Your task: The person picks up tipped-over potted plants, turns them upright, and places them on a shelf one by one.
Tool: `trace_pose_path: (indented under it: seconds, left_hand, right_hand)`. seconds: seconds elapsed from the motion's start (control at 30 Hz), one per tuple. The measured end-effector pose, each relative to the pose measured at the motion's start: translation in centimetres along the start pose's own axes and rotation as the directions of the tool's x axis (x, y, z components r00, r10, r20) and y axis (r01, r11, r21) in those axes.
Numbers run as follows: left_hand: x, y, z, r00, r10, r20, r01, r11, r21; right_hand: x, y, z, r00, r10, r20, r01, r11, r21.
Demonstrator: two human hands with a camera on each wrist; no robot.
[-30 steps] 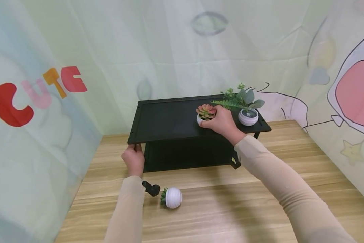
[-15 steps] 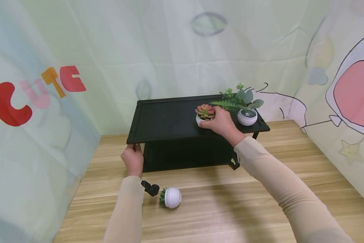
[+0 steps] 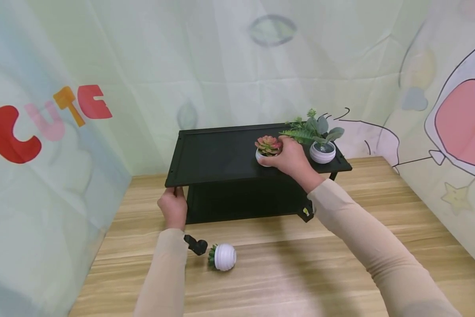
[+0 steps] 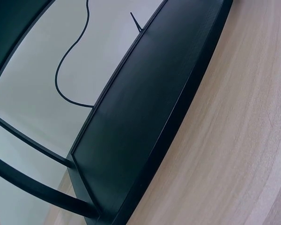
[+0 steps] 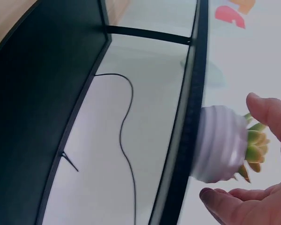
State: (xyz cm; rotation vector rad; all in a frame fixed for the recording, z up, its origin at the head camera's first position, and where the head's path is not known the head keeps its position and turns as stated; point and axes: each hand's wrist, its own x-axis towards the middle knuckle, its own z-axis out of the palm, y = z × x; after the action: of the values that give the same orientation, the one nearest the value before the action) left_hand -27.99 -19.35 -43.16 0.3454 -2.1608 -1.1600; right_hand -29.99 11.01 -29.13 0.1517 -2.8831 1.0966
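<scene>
In the head view my right hand (image 3: 294,160) is around a small succulent with red-tipped leaves (image 3: 268,147) in a white ribbed pot, which stands upright on the top board of a black two-tier shelf (image 3: 213,154). Thin gaps show between my fingers and the pot (image 5: 220,145) in the right wrist view. At the shelf's front left corner, my left hand (image 3: 173,209) grips the leg below the top board; its fingertips are partly hidden. To the right of the succulent stands a leafy green plant in a white pot (image 3: 322,152).
Another white-potted succulent (image 3: 224,257) lies on its side on the wooden table (image 3: 261,281), in front of the shelf. A thin black cable (image 5: 126,122) hangs behind the shelf. Printed fabric walls (image 3: 221,66) enclose the table at the back and sides.
My right hand's index finger has lifted slightly away from the succulent, and the neighbouring plant's fern frond has shifted a little. The pot and my left hand have stayed in place.
</scene>
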Motion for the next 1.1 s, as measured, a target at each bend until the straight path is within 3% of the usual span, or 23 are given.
trace_pose_path:
  seconds: [0.27,0.57,1.1]
  left_hand:
    - [0.0,0.0,-0.1,1.000,0.007,0.005,-0.007,1.000,0.011]
    - [0.0,0.1,0.0,1.000,-0.009,0.011,0.009,1.000,0.001]
    - [0.0,0.1,0.1,1.000,-0.004,0.008,0.004,1.000,0.007]
  right_hand:
    - [-1.5,-1.1,-1.2,1.000,0.018,-0.001,-0.018,1.000,-0.001]
    - [-4.4,-2.7,-1.2,0.997,-0.079,0.013,0.078,0.994,0.073]
    - [-8.6,-3.3,2.1,0.975,-0.172,0.142,0.159,0.982,0.100]
